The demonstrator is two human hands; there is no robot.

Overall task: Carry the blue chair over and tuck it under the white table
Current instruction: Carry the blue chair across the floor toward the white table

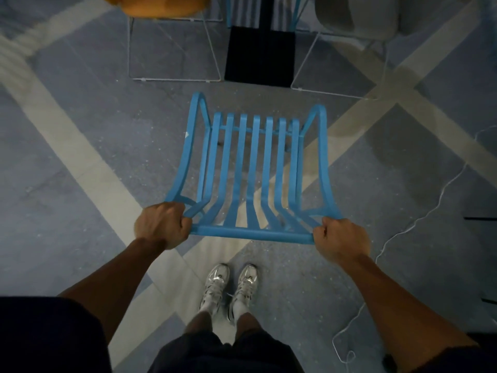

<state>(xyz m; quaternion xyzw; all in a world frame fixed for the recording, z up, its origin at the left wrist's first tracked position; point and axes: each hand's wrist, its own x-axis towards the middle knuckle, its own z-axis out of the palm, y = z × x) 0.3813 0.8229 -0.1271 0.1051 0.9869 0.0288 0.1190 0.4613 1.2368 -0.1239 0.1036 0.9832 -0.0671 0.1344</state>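
Head view. Blue chair (252, 168) sits centre of frame, slatted, back rail nearest the person. Left hand (162, 227) fisted around the rail's left end, fingers curled tight on it. Right hand (340, 238) wrapped the same way on the right end. Whether the chair's legs touch the floor (80, 109): cannot tell. Shoes (231, 286) just near of the rail, side by side. Far side: black base (259, 55) with wire chair frames to either side, orange seat (161, 5) far left. White cable (419, 219) trails at right.
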